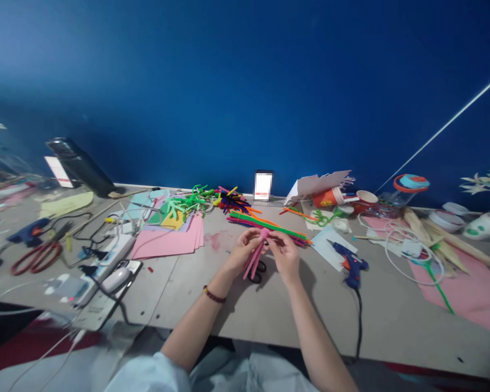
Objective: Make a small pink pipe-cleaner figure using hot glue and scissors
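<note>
Both hands meet over the middle of the table, fingers closed on pink pipe cleaners (252, 263) that are bunched at the top, with their loose ends hanging toward me. My left hand (245, 247) grips the bunch from the left, a beaded bracelet on its wrist. From the other side, my right hand (284, 251) pinches near the bunched top. Under the hands lies a pair of black-handled scissors (258, 272), partly hidden. Just beyond the fingers is a bundle of green, orange and purple pipe cleaners (269, 225).
A blue glue gun (353, 267) lies to the right, its cord running off the front edge. Pink paper sheets (167, 242), a power strip (106, 267) and red-handled scissors (36, 257) are on the left. A phone (263, 185) stands against the blue wall; paper cups (329, 197) lie at back right.
</note>
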Demonstrator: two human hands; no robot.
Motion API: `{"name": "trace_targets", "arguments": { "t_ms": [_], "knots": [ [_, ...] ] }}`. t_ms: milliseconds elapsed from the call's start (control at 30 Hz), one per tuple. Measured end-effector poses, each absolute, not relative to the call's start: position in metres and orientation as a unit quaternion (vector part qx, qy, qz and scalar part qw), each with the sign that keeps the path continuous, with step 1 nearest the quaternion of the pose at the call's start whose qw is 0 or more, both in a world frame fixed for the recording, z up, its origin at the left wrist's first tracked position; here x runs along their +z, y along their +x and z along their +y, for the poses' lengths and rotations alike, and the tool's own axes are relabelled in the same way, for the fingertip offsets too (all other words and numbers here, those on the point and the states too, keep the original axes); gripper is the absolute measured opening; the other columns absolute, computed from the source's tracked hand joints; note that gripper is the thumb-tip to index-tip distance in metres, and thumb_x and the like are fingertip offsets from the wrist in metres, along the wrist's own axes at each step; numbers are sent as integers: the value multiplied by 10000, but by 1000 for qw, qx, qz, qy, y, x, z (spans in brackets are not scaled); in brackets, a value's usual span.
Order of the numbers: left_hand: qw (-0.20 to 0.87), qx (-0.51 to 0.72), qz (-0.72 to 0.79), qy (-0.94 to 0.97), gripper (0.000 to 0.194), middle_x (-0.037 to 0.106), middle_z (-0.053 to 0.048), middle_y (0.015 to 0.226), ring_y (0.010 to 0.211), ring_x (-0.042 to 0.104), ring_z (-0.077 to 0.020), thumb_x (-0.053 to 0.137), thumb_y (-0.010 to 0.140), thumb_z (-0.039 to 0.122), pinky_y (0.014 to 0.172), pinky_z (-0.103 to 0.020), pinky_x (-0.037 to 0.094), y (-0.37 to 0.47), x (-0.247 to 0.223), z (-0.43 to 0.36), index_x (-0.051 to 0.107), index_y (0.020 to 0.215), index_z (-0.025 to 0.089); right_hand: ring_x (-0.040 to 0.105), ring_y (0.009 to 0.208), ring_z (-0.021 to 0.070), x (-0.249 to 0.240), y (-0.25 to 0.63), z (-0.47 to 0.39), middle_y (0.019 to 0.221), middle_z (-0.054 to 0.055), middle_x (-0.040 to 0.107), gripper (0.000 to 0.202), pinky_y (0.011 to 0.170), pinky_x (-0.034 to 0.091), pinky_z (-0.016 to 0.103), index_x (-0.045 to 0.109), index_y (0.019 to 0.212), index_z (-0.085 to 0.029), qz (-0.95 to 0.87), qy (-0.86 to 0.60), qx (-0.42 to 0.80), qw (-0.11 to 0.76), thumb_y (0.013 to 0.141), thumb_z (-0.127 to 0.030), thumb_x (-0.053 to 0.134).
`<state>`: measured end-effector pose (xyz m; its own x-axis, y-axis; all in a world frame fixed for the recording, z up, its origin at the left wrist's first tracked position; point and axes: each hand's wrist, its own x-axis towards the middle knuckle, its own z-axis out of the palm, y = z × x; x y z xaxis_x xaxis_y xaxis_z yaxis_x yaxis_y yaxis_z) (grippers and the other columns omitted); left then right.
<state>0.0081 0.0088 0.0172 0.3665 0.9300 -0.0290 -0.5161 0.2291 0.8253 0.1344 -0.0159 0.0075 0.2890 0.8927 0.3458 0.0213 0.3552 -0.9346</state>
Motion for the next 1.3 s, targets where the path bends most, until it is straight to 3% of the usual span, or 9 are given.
{"name": "trace_targets", "arguments": {
  "t_ms": [133, 267, 467, 633, 733, 900, 1000, 1200, 1300],
  "knots": [
    [678, 515, 322, 414, 318, 662, -20, 858, 633, 652, -110, 764, 660, 332, 599, -213, 531, 11, 17, 6, 615, 880, 157, 654, 750, 178, 3, 135, -20, 920, 62, 686, 192, 677, 590, 331, 653, 908, -206, -513, -482, 276, 655, 788, -353, 623],
    [626, 543, 337, 447, 301, 660, -17, 858, 650, 647, -112, 756, 669, 327, 612, -218, 537, 13, 16, 4, 622, 887, 169, 664, 696, 169, -1, 135, -20, 915, 63, 700, 171, 707, 590, 341, 664, 926, -212, -544, -491, 228, 641, 810, -321, 602],
    [588, 556, 349, 472, 265, 679, -24, 813, 628, 650, -121, 737, 692, 334, 561, -205, 528, 16, 13, 1, 633, 874, 171, 681, 704, 178, -3, 134, -23, 915, 54, 722, 167, 718, 593, 338, 681, 938, -232, -560, -507, 181, 630, 824, -305, 583],
    [574, 570, 351, 472, 224, 698, -42, 772, 664, 669, -142, 729, 707, 315, 612, -231, 536, 17, 6, 2, 651, 841, 154, 687, 732, 185, 2, 133, -25, 933, 63, 729, 150, 729, 584, 335, 690, 911, -234, -574, -504, 157, 625, 830, -279, 572],
    [579, 575, 342, 467, 216, 702, -45, 794, 689, 667, -143, 735, 701, 298, 659, -248, 540, 16, 7, 3, 661, 842, 152, 681, 755, 188, 3, 130, -24, 909, 75, 725, 149, 751, 576, 343, 681, 892, -215, -539, -510, 201, 639, 811, -308, 597],
    [594, 572, 334, 457, 232, 701, -49, 832, 660, 646, -127, 746, 686, 286, 638, -245, 527, 17, 12, 2, 679, 866, 155, 678, 808, 199, 2, 129, -17, 927, 84, 708, 319, 687, 583, 330, 624, 986, -184, -405, -479, 389, 674, 743, -386, 660],
    [603, 564, 323, 463, 224, 700, -50, 829, 667, 648, -131, 735, 700, 283, 662, -259, 528, 18, 10, 2, 679, 877, 156, 674, 746, 188, 4, 132, -15, 894, 73, 712, 326, 662, 582, 331, 642, 970, -174, -387, -462, 443, 663, 732, -395, 672],
    [581, 551, 329, 501, 313, 681, -38, 829, 683, 652, -138, 709, 725, 281, 653, -252, 527, 15, 4, 4, 659, 1020, 188, 660, 750, 183, 8, 134, -20, 924, 66, 701, 233, 683, 581, 327, 697, 888, -203, -467, -487, 332, 659, 776, -395, 630],
    [571, 544, 333, 518, 280, 671, -46, 847, 698, 652, -144, 701, 732, 278, 667, -258, 532, 14, 4, 4, 668, 994, 185, 654, 771, 185, 7, 135, -22, 917, 68, 702, 190, 703, 575, 327, 701, 896, -212, -516, -487, 261, 655, 816, -349, 597]
  ]
}}
